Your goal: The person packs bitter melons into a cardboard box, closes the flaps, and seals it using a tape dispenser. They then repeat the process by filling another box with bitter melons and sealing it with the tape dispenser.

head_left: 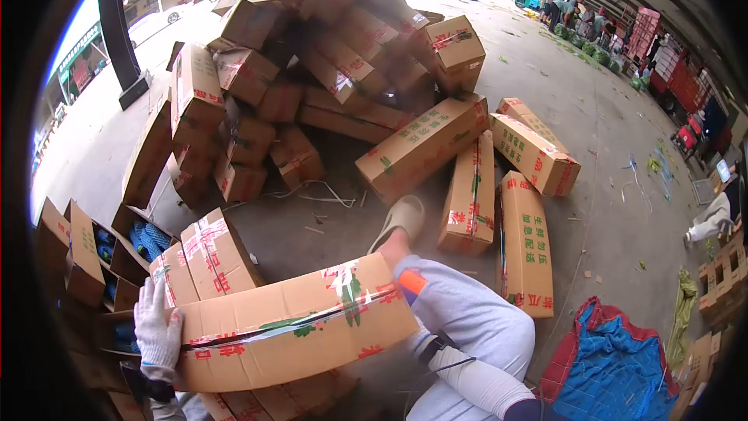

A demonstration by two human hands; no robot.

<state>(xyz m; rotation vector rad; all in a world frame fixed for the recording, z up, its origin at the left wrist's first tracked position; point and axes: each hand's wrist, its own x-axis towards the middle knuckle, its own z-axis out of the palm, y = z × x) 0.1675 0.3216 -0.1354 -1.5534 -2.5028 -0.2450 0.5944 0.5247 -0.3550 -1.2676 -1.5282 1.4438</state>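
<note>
On the concrete floor (608,132) of an open-sided market yard, a heap of taped cartons (327,70) rises at the far side, with a blue-and-red cloth (615,374) lying near right. A seated person steadies a long carton (296,327) across the lap, near centre. The gloved left hand (158,327) is clasped over its left end. The right hand (421,341) is mostly hidden at its right end, its grip impossible to tell.

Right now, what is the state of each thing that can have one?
Carton on the lap: taped shut, lying across it.
Left hand: gloved, flat against its end.
Right hand: mostly hidden at its other end.
Carton with blue contents: open.
Carton pile: toppled.
</note>
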